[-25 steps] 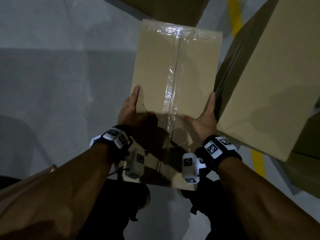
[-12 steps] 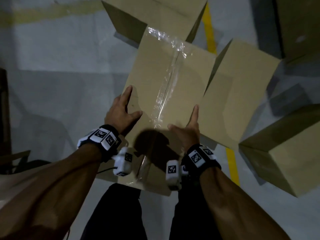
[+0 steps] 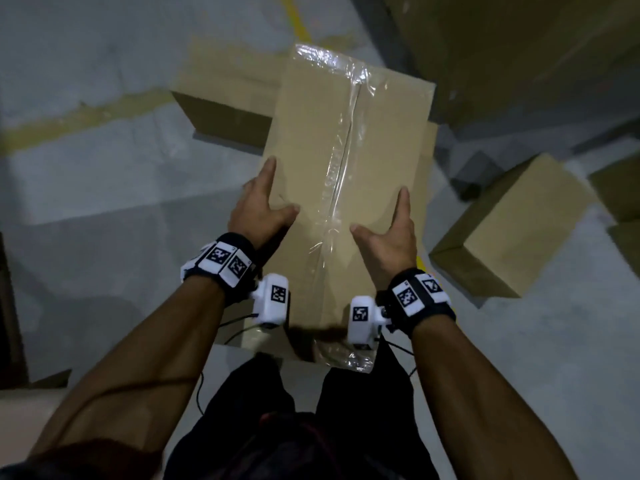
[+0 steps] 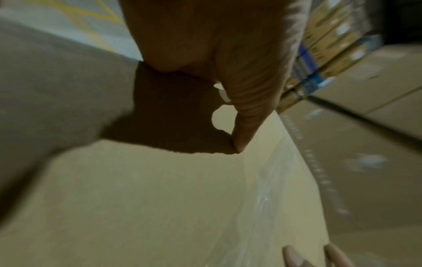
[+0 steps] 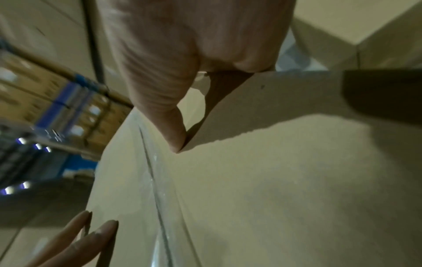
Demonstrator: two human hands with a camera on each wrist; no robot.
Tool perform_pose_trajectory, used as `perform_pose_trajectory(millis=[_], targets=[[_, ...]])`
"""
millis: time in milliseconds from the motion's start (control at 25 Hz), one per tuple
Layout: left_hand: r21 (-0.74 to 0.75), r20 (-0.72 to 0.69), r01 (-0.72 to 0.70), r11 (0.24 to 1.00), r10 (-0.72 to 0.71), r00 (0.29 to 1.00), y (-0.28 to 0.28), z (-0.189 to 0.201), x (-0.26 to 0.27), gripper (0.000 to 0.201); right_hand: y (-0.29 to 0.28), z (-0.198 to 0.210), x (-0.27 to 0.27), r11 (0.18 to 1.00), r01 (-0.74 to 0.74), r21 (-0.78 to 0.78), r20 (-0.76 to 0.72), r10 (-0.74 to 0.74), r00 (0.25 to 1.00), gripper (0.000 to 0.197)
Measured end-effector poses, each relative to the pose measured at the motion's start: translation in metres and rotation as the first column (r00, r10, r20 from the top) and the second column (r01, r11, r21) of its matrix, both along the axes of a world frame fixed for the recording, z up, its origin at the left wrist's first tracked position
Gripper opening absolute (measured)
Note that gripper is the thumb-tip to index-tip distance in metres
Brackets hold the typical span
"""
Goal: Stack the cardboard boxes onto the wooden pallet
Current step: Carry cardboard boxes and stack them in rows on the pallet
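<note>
I hold a taped cardboard box [image 3: 346, 133] off the floor in front of me, between both hands. My left hand [image 3: 263, 206] presses its left edge, fingers straight along the side and thumb flat on top. My right hand [image 3: 391, 230] mirrors this on the right edge. In the left wrist view my left thumb [image 4: 246, 117] lies on the box top [image 4: 160, 198]. My right thumb [image 5: 166, 117] rests next to the tape seam on the box [image 5: 274, 180] in the right wrist view. The lower fingers are hidden behind the sides. No pallet is clearly in view.
Another box [image 3: 221, 98] sits on the grey floor beyond the held one. A smaller box [image 3: 512, 230] lies at the right and a large one [image 3: 519, 46] stands at the upper right. A dark wooden edge [image 3: 10, 306] runs down the far left. Blue racking [image 5: 68, 108] stands further off.
The held box has swung away from the large box beside it as I turned. Different floor boxes now show around it. Both hands keep the same hold.
</note>
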State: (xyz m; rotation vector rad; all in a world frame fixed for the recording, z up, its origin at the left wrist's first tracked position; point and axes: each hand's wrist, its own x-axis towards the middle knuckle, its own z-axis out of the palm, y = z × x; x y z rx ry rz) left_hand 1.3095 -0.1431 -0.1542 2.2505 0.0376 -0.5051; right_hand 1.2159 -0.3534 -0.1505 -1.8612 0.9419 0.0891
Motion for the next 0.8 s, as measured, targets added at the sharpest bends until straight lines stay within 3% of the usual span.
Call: perform_pose_trajectory(millis=[200, 440, 640, 800], targets=[[-0.038, 0.122, 0.267, 0.963, -0.261, 0.958, -0.002, 0.078, -0.035, 0.093, 0.018, 0.074, -0.084, 0.967, 0.248, -0.064, 0.136, -0.237, 0.962, 0.112], [-0.092, 0.229, 0.554, 0.827, -0.524, 0.82, -0.045, 0.166, -0.107, 0.098, 0.021, 0.16, -0.209, 0.87, 0.482, -0.107, 0.227, -0.451, 0.863, 0.112], [-0.092, 0.26, 0.698, 0.71, -0.66, 0.705, -0.101, 0.197, -0.196, 0.102, 0.005, 0.187, -0.32, 0.759, 0.633, -0.153, 0.234, -0.594, 0.77, 0.112], [-0.085, 0.277, 0.779, 0.621, -0.736, 0.617, -0.154, 0.197, -0.293, 0.094, -0.019, 0.194, -0.427, 0.683, 0.706, -0.188, 0.218, -0.672, 0.708, 0.109]])
